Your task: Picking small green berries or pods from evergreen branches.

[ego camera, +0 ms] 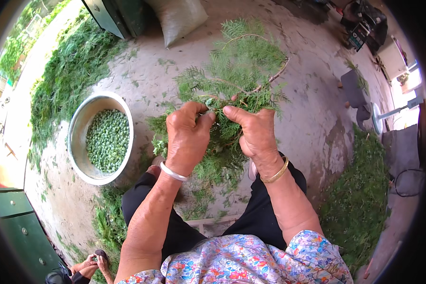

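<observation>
My right hand [257, 129] is closed around a leafy conifer branch [248, 67], which looks like arborvitae with flat scaly sprays. The branch reaches up and away from me, its woody stem curving at the right. At my left hand [190, 131], thumb and forefinger are pinched together among the foliage, beside a small green cone [209, 102]; whether something sits between the fingertips is hidden. To the left stands a wide metal basin [74, 142], partly filled with small green cones [108, 140].
Cut greenery [74, 67] is heaped at the upper left, and another pile [355, 198] lies at the right. A filled sack [179, 19] stands by a green cabinet [108, 16]. A small stool [355, 85] is at right. Another person's hands [96, 262] show at lower left.
</observation>
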`<state>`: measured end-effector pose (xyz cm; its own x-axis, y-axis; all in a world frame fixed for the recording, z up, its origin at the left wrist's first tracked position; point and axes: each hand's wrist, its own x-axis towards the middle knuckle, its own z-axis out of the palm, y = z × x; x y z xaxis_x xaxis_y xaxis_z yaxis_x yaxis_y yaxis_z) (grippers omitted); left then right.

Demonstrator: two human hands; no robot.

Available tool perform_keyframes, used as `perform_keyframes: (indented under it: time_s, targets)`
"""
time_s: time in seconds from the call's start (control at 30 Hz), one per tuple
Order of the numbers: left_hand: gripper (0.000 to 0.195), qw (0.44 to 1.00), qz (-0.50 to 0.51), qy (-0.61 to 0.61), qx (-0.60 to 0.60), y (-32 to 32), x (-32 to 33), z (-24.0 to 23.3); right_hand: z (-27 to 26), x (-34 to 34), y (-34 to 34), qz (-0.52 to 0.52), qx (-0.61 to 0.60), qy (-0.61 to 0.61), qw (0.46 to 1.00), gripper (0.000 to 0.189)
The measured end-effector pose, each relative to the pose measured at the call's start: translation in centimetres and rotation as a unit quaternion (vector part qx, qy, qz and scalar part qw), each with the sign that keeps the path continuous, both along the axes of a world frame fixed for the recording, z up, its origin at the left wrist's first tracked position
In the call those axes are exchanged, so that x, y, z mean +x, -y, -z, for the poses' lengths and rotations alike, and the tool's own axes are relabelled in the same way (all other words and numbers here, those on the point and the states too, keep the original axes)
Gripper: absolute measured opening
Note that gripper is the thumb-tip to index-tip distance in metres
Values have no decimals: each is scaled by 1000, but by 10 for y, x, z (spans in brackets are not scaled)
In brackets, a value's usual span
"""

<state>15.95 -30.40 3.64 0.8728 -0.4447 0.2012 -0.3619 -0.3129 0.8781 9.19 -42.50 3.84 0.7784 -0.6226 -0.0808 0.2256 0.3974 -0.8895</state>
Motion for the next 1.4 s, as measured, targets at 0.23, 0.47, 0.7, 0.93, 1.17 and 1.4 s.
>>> perform_keyframes:
  time_s: [0.23, 0.47, 0.7, 0.93, 1.17, 1.4]
  targets:
    - [16, 897, 23, -381, -222, -5, 3, -25, -3, -2, 6, -27, 46, -10, 999, 24]
    - [17, 707, 59, -552, -439, -16, 22, -22, 6, -4, 17, -11, 6, 6, 1000, 24]
    - [12, 829, 40, -446, -334, -12, 20, -17, 0, -8, 11, -35, -36, -47, 998, 24]
    - [20, 986, -9, -156, -64, 2, 4, -17, 1, -11, 11, -70, -80, -28, 994, 12]
    - [16, 900, 64, -386, -191, -4, 8, -23, -9, -8, 8, -90, -142, -46, 985, 7]
    - [18, 707, 138, -535, -441, -23, 31, -19, -2, -2, 18, -44, 33, -36, 998, 24]
